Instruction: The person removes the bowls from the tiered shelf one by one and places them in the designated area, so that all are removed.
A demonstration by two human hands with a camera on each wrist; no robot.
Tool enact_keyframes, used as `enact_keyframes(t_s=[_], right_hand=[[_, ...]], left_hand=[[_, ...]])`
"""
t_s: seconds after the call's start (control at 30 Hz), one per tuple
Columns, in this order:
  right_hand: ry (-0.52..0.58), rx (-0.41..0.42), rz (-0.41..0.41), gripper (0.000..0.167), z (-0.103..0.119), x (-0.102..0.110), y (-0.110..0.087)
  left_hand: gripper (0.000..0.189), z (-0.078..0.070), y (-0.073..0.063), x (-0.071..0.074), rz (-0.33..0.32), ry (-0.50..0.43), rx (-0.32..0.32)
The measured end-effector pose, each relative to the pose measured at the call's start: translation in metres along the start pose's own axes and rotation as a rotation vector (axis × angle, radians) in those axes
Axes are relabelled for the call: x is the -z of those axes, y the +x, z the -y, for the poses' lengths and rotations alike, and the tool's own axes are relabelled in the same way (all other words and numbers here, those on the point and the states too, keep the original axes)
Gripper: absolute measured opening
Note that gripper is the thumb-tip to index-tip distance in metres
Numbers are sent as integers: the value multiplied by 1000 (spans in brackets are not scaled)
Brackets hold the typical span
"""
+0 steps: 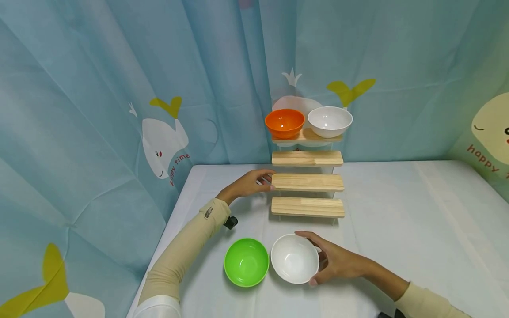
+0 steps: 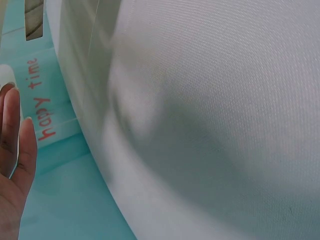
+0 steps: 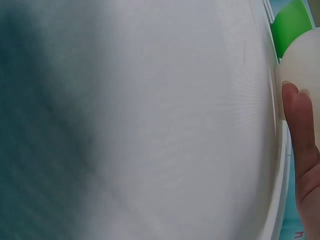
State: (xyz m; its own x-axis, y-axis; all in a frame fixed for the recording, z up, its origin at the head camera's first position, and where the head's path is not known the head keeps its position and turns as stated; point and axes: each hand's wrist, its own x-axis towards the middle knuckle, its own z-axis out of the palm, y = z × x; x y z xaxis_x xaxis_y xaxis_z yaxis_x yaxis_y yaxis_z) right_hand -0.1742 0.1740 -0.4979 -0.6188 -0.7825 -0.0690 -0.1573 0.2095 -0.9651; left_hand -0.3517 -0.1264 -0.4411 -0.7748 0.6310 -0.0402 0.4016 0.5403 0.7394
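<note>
- Fingers [image 1: 312,236] and thumb of the right hand [image 1: 338,261] pinched the near white bowl [image 1: 293,260] at its right side, curved around the wall.
- This bowl was mouth up, before the lowest shelf; its smooth inside could be seen to the bottom. Whether its foot touched the table [image 1: 401,221], I could not tell.
- Just beside it, on the left, sat the green bowl [image 1: 246,263], also mouth up.
- The left hand [image 1: 247,183], thumb apart from fingers, was at the left end of the stepped rack [image 1: 308,181], second shelf from below; whether it pinched or only touched, I could not tell.
- On the top shelf, the orange bowl [image 1: 284,124] and another white bowl [image 1: 331,122] stood side by side.
- White cloth covered the table.
- Around it hung a light blue curtain [image 1: 222,66] with printed cartoon animals.
</note>
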Motion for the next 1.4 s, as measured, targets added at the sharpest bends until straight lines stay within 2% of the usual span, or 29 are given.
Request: enact_keyframes(t_s=[0.27, 0.9, 1.03, 1.17, 1.4], right_hand=[[5, 12, -1, 109, 0, 0, 0], [37, 2, 3, 108, 2, 2, -3], [-36, 1, -45, 104, 5, 5, -7], [-118, 35, -100, 98, 8, 11, -9], [-137, 92, -153, 88, 20, 28, -10]], left_hand=[[55, 1, 2, 1, 2, -5, -15], [56, -2, 0, -1, -3, 19, -3], [57, -2, 1, -1, 2, 23, -5], [58, 0, 2, -2, 10, 21, -3], [56, 1, 2, -1, 7, -11, -4]])
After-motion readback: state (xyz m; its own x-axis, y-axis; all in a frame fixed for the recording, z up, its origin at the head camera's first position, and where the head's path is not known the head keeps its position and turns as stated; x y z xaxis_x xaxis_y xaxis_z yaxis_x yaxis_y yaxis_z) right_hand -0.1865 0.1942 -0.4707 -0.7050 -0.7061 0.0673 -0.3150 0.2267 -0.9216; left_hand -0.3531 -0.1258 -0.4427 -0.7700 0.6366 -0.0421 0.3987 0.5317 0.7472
